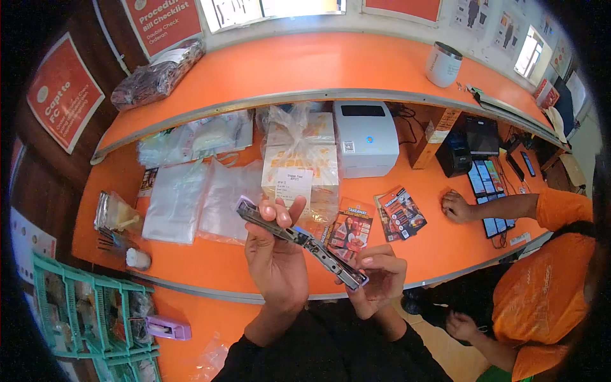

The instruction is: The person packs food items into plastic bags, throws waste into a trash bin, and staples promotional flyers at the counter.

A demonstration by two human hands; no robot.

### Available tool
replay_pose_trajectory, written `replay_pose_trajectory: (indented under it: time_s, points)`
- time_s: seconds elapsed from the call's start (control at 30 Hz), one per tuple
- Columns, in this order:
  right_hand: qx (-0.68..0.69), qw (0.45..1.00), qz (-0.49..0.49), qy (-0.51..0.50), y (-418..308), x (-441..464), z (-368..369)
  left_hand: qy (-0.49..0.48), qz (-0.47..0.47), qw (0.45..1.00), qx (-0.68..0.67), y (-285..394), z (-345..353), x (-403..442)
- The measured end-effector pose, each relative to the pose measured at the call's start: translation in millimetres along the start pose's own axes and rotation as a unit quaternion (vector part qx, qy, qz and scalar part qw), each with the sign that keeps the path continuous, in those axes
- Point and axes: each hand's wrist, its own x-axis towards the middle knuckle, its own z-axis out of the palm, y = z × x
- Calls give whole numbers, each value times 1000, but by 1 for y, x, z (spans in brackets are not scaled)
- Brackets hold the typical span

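A long metal stapler point(302, 242), opened out flat, slants from upper left to lower right between my hands. My left hand point(278, 258) is closed round its upper-left part, fingers over the top edge. At its lower-right end, my right hand point(380, 277) grips it between thumb and fingers. Behind the stapler stands a clear plastic bag point(296, 137) around white boxes, with a printed label point(294, 184) on its front. Flyers point(350, 226) lie just beyond my right hand, and more cards point(402, 213) lie to their right.
Clear bags point(175, 200) lie left on the orange counter point(219, 258). A white printer point(366, 140) stands under the shelf point(273, 70). At right, a person in orange point(541, 286) rests a hand point(456, 207) near phones. Green baskets point(92, 312) and a purple tape dispenser point(168, 328) are lower left.
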Motion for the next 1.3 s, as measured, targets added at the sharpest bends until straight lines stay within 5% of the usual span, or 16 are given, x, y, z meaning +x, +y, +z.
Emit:
replay_pose_trajectory:
  time_s: [0.03, 0.17, 0.23, 0.57, 1.1, 1.2, 1.3]
  points:
    - [-41, 996, -34, -72, 2, 3, -5, 17, -3, 1000, 2, 0, 1, 1]
    - [-59, 994, -54, -72, 2, 3, -6, 33, -22, 998, -48, 3, -1, 0]
    - [-16, 1000, -5, 1, 0, -2, 0, 36, -20, 998, -48, 4, 0, -2]
    - [54, 997, 54, 10, -1, -3, 1, 23, 65, 997, 20, 7, 11, -12]
    - [107, 984, 134, 50, -15, 13, 3, 8, 46, 999, -20, 5, 3, -16]
    - [83, 980, 135, 122, -9, 35, -2, -87, -70, 978, -176, 3, -11, -21]
    - [105, 973, 205, -4, -16, 65, -30, -93, -332, 862, -372, -6, -48, -32]
